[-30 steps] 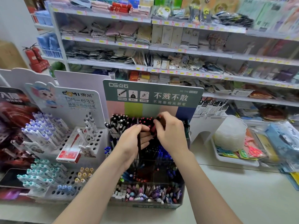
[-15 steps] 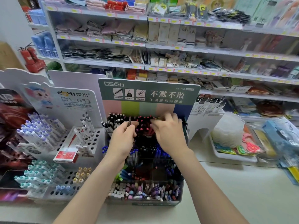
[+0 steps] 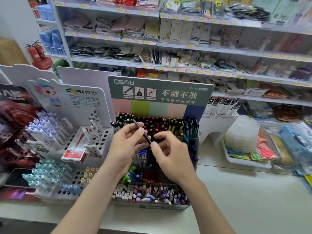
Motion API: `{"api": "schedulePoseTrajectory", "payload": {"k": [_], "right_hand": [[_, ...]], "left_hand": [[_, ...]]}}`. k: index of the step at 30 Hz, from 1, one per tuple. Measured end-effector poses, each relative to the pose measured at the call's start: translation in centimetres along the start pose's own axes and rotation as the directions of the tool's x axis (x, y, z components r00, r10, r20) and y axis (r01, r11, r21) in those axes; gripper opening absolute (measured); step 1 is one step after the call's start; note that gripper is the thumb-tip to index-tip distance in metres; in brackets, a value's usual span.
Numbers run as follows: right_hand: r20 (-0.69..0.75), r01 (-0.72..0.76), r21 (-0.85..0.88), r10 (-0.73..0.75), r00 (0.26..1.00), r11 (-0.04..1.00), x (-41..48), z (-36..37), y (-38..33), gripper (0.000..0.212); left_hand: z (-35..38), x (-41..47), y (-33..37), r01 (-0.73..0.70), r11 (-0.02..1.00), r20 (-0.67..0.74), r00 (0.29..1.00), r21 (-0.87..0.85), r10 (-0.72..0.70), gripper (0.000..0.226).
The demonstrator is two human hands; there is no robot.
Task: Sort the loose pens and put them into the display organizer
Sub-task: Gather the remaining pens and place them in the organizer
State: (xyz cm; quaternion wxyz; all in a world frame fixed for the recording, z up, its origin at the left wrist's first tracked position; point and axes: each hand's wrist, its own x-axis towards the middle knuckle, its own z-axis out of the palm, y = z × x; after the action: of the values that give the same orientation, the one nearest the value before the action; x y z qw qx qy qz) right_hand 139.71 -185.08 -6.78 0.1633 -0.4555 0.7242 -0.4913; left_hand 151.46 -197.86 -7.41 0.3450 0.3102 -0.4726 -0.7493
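Observation:
A tiered display organizer [image 3: 195,147] with a green header card stands on the counter, packed with rows of black, pink, yellow and green pens at the back and blue and mixed pens lower down. My left hand [image 3: 125,147] holds a thin dark pen [image 3: 142,131] between thumb and fingers, tilted up to the left over the organizer's middle rows. My right hand [image 3: 172,152] is beside it, fingers curled, pinching the pen's lower end. The middle rows are partly hidden behind both hands.
A white peg-hole pen stand [image 3: 70,149] with purple, teal and white pens and a red box [image 3: 74,153] sits to the left. A white tray [image 3: 246,162] with a plastic container and packets lies right. Stocked shop shelves [image 3: 185,46] rise behind.
Both hands have come back from the organizer's rear rows toward me. A thin dark pen is now lifted clear between them, and the camera has tilted slightly.

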Motion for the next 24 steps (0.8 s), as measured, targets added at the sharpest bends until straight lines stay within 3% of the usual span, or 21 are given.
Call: {"api": "schedulePoseTrajectory", "payload": {"k": [2, 5, 6, 7, 9, 10, 12, 14, 16, 18, 21, 24], "right_hand": [[0.061, -0.083, 0.176, 0.073, 0.995, 0.981, -1.6, 0.5, 0.3, 0.019], [-0.117, -0.143, 0.638, 0.279, 0.953, 0.757, -2.3, 0.6, 0.5, 0.013], [-0.19, -0.106, 0.701, 0.329, 0.925, 0.705, -2.3, 0.4, 0.6, 0.012], [-0.271, -0.069, 0.69, 0.346, 0.898, 0.72, -2.2, 0.2, 0.9, 0.015], [-0.435, -0.041, 0.489, 0.284, 0.854, 0.871, -2.0, -0.4, 1.7, 0.019], [-0.495, -0.043, 0.329, 0.212, 0.843, 0.943, -2.0, -0.7, 2.2, 0.019], [-0.492, -0.033, 0.025, 0.041, 0.87, 0.999, -1.6, -0.9, 3.2, 0.017], [-0.265, 0.013, -0.21, -0.069, 0.962, 0.978, -0.6, -0.1, 4.5, 0.013], [0.031, 0.114, -0.376, -0.11, 0.993, 0.92, 0.4, 0.9, 5.6, 0.01], [0.059, 0.157, -0.425, -0.146, 0.988, 0.891, 1.2, 1.5, 6.4, 0.015], [-0.209, 0.144, -0.429, -0.253, 0.945, 0.892, 1.6, 1.9, 6.2, 0.018], [-0.075, 0.265, -0.626, -0.395, 0.916, 0.734, 0.6, 3.5, 7.0, 0.022]], "left_hand": [[0.0, -0.5, -0.3, -0.01, 1.0, -0.015, 1.0, 0.006, 0.01, 0.021], [0.0, -1.1, -0.8, 0.0, 0.993, -0.023, 1.0, 0.115, 0.003, 0.023], [-0.1, -1.3, -1.1, -0.006, 0.984, -0.026, 1.0, 0.18, 0.011, 0.021], [-0.3, -1.3, -1.5, -0.039, 0.955, -0.034, 0.998, 0.292, 0.052, 0.016], [-1.2, -1.3, -2.7, -0.163, 0.772, -0.004, 0.978, 0.614, 0.209, 0.008], [-1.6, -1.3, -3.3, -0.221, 0.637, 0.05, 0.96, 0.738, 0.274, 0.016], [-2.2, -1.2, -4.6, -0.331, 0.435, 0.196, 0.924, 0.837, 0.327, 0.033], [-2.2, -1.3, -5.4, -0.404, 0.298, 0.307, 0.895, 0.865, 0.322, 0.043], [-2.1, -1.0, -6.0, -0.439, 0.169, 0.371, 0.87, 0.882, 0.325, 0.045], [-2.1, -0.5, -5.9, -0.456, 0.056, 0.409, 0.842, 0.888, 0.352, 0.04], [-2.5, 0.4, -5.5, -0.417, 0.001, 0.373, 0.816, 0.909, 0.442, 0.029], [-2.9, 0.8, -5.4, -0.39, 0.073, 0.312, 0.823, 0.918, 0.474, 0.028]]}}
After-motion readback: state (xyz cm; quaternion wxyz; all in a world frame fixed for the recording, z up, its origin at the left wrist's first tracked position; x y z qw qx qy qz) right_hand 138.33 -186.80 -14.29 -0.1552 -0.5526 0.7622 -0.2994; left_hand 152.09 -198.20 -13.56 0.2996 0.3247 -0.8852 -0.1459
